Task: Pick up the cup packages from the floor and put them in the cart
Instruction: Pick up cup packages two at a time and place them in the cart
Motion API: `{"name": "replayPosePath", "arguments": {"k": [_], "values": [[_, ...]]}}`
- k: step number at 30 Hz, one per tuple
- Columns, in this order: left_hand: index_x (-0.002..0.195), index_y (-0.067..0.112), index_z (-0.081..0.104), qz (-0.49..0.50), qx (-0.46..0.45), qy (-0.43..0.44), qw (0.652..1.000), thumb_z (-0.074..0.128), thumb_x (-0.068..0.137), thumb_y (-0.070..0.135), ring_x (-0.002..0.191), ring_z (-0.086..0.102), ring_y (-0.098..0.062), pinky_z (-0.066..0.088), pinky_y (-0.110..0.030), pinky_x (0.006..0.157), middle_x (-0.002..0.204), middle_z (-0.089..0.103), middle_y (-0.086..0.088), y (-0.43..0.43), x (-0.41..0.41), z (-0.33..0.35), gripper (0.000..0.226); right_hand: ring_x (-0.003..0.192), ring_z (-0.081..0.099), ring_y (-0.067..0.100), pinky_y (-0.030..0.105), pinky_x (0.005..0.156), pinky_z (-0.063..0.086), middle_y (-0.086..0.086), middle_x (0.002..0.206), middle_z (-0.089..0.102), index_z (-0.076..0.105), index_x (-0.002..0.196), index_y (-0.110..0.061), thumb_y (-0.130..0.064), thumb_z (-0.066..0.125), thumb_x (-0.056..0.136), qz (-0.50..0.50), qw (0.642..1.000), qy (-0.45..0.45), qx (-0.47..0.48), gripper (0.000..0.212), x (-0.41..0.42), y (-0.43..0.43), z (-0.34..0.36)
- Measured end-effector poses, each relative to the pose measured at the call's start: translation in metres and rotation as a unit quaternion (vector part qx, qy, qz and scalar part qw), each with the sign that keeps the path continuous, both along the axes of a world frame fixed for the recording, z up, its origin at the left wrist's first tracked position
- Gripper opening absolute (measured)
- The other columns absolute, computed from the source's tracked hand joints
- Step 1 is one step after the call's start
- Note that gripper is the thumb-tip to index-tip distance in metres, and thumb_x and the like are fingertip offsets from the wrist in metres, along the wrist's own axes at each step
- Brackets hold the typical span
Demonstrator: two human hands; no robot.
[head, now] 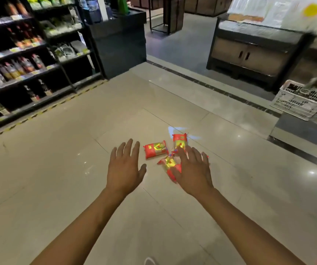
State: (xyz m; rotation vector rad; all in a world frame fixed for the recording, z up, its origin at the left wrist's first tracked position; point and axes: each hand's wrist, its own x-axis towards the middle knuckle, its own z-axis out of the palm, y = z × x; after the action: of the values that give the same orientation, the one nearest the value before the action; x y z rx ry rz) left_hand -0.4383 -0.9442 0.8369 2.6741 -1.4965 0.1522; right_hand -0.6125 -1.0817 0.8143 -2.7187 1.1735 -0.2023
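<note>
Three red and yellow cup packages lie close together on the beige tiled floor. One package (155, 149) lies flat between my hands. A second package (180, 140) sits just beyond my right fingertips. The third package (168, 163) is partly hidden under my right hand (192, 170), which is stretched out above it with fingers spread. My left hand (125, 166) hovers with straight spread fingers to the left of the packages, holding nothing. No cart is in view.
Dark shelves of bottles (16, 67) line the left side. A dark counter (119, 35) stands at the back. A wooden cabinet (253, 52) and white plastic crates (303, 100) stand at the right. Open floor (58, 169) surrounds the packages.
</note>
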Motion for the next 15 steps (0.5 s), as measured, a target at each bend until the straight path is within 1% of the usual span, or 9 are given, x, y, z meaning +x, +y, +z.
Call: {"name": "replayPosePath", "arguments": {"k": [1,2,4,6,9,12,13,15], "values": [[0.153,0.010,0.042,-0.007,0.004,-0.003,1.000,0.060,0.091,0.049,0.141,0.044,-0.041,0.034,-0.056,0.117,0.158,0.043,-0.018,-0.020,0.017,0.001,0.075,0.144,0.041,0.036,0.055,0.118,0.024,0.017,0.155,0.046,0.042,0.154,-0.017,-0.063,0.022,0.087,-0.010,1.000,0.004,0.006,0.083,0.011,-0.017,-0.001],[0.153,0.010,0.041,-0.016,0.008,-0.005,1.000,0.060,0.092,0.049,0.142,0.043,-0.041,0.034,-0.056,0.117,0.158,0.042,-0.018,-0.040,0.032,0.000,0.076,0.143,0.042,0.036,0.055,0.117,0.027,0.018,0.154,0.047,0.044,0.153,-0.016,-0.062,0.027,0.090,-0.023,1.000,0.003,0.010,0.080,0.020,-0.035,-0.004],[0.154,0.010,0.039,-0.036,0.015,-0.010,0.999,0.059,0.092,0.050,0.143,0.042,-0.040,0.033,-0.055,0.118,0.159,0.041,-0.017,-0.082,0.060,-0.005,0.076,0.142,0.044,0.036,0.055,0.115,0.030,0.018,0.152,0.049,0.046,0.151,-0.015,-0.060,0.041,0.092,-0.048,0.999,-0.001,0.010,0.074,0.039,-0.075,-0.014],[0.154,0.011,0.039,-0.049,0.031,-0.006,0.998,0.058,0.092,0.050,0.143,0.042,-0.040,0.033,-0.055,0.119,0.159,0.041,-0.016,-0.123,0.087,-0.016,0.075,0.145,0.039,0.035,0.054,0.118,0.026,0.017,0.156,0.044,0.041,0.154,-0.017,-0.057,0.048,0.095,-0.061,0.998,0.012,0.022,0.072,0.059,-0.116,-0.028],[0.154,0.011,0.038,-0.053,0.059,-0.003,0.997,0.055,0.094,0.051,0.143,0.041,-0.040,0.032,-0.055,0.119,0.160,0.040,-0.017,-0.178,0.127,-0.037,0.075,0.150,0.028,0.033,0.051,0.121,0.019,0.016,0.164,0.032,0.029,0.159,-0.019,-0.055,0.047,0.098,-0.058,0.996,0.037,0.053,0.073,0.093,-0.174,-0.051],[0.156,0.012,0.034,-0.066,0.085,0.006,0.994,0.052,0.095,0.052,0.147,0.037,-0.039,0.027,-0.054,0.122,0.162,0.036,-0.016,-0.224,0.166,-0.053,0.075,0.153,0.023,0.032,0.052,0.123,0.016,0.015,0.166,0.027,0.020,0.161,-0.019,-0.057,0.042,0.100,-0.053,0.993,0.065,0.077,0.075,0.127,-0.221,-0.065],[0.157,0.013,0.032,-0.072,0.096,0.008,0.993,0.052,0.096,0.053,0.147,0.036,-0.038,0.027,-0.053,0.122,0.163,0.035,-0.015,-0.238,0.180,-0.058,0.075,0.153,0.023,0.032,0.052,0.123,0.016,0.014,0.166,0.027,0.019,0.162,-0.020,-0.057,0.041,0.100,-0.055,0.992,0.071,0.086,0.075,0.139,-0.233,-0.070],[0.156,0.013,0.033,-0.086,0.110,0.013,0.990,0.054,0.095,0.054,0.147,0.037,-0.038,0.028,-0.053,0.122,0.162,0.036,-0.015,-0.266,0.210,-0.070,0.076,0.152,0.025,0.031,0.052,0.122,0.017,0.013,0.165,0.030,0.023,0.161,-0.020,-0.057,0.042,0.100,-0.071,0.990,0.075,0.095,0.074,0.163,-0.255,-0.080]]}}
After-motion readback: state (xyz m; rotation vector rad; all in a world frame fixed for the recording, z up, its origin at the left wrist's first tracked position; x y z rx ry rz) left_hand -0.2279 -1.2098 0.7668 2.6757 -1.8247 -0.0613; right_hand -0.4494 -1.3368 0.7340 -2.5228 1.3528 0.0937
